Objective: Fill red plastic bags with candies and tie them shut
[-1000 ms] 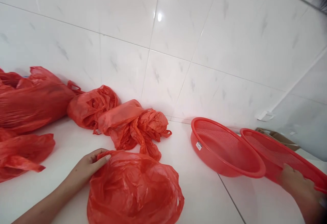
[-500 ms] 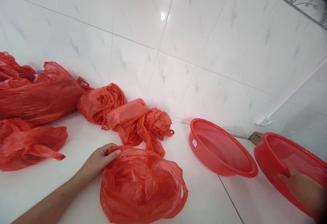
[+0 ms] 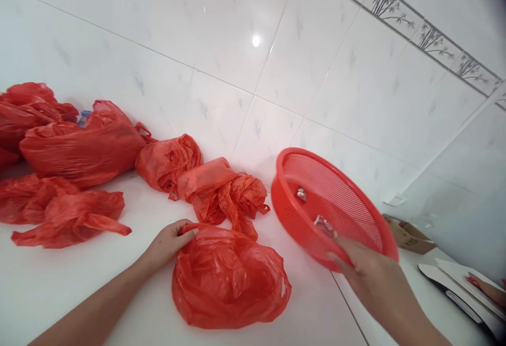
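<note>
My left hand (image 3: 174,240) pinches the upper left rim of a thin red plastic bag (image 3: 231,283). The bag lies on the white table with its mouth spread wide and a handle loop at its right. My right hand (image 3: 367,272) grips the near rim of a red plastic colander (image 3: 286,198), thumb outside and fingers reaching over the edge. The colander is tilted toward me. Inside it lie small brown-and-white pieces (image 3: 324,225), too blurred to name. Whether the second colander sits beneath this one, I cannot tell.
Several crumpled or filled red plastic bags (image 3: 83,151) line the tiled wall on the left and middle. An open cardboard box (image 3: 411,235) stands at the right, behind white flat items (image 3: 454,283). Another hand (image 3: 488,289) shows at the right edge.
My right hand has brought its colander leftward to where the other colander stood; only one shows now. My left hand keeps its hold on the bag. The view has shifted.
</note>
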Available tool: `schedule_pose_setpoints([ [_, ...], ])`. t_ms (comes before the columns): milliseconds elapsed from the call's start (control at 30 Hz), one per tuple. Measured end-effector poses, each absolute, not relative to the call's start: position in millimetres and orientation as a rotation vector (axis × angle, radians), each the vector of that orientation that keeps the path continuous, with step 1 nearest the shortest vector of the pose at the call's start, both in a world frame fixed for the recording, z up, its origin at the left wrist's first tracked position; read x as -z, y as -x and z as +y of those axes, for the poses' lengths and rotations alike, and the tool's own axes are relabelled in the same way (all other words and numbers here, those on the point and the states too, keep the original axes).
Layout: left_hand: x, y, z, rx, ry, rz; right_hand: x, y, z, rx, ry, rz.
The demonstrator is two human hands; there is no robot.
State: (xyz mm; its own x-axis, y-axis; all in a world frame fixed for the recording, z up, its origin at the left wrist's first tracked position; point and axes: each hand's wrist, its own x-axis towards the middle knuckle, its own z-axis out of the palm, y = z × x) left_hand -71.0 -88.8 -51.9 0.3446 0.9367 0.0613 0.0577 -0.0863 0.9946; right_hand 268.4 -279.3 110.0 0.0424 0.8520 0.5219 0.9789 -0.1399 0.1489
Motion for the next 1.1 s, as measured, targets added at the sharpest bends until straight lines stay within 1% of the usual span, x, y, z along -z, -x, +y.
schedule_pose_setpoints([
  [100, 53, 72, -89, -0.990, -1.510, 0.994, -104, -237, -282, 0.605, 1.894, -2.153],
  [200, 54, 71, -89, -1.004, -1.520, 1.025, -100, -220, -284, 0.570, 1.780, -2.290],
  [367, 54, 71, -88, -1.001, -1.505, 1.023, -93, -214, -298, 0.585, 1.700, -2.370],
  [533, 52, 70, -90, -0.959, -1.517, 1.019, -79, -216, -314, 0.515, 1.707, -2.478],
  [667, 51, 70, -91, -0.955, -1.516, 1.021, -69, -219, -312, 0.512, 1.906, -2.444],
  [833, 53, 71, -91, -0.958, -1.533, 0.996, -61, -246, -297, 0.440, 2.214, -2.208],
  [967, 55, 71, -90, -0.966, -1.535, 0.980, -49, -283, -288, 0.505, 2.392, -2.056],
  [1100, 59, 72, -86, -0.982, -1.506, 0.973, -31, -305, -300, 0.540, 2.580, -1.987],
])
